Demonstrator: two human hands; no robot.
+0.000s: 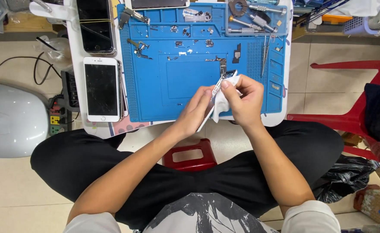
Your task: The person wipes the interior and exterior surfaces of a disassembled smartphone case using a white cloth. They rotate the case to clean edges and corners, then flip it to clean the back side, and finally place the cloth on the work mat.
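My left hand point(197, 111) and my right hand point(243, 100) meet over the near edge of a blue work mat point(155, 82). Between them is a thin, flat phone part point(216, 89), seen edge-on and gripped by my left fingers. My right hand presses a white cloth point(221, 105) against it, thumb and fingers pinched on the cloth. Several small screws and metal parts point(185, 43) lie scattered on the mat beyond my hands.
A white phone point(101, 89) and a dark phone point(96, 26) lie left of the mat on the small white table point(280, 113). Screwdrivers and tweezers point(259, 26) sit at the mat's far right. A red stool point(189, 154) stands between my knees, and a red chair point(354, 99) on the right.
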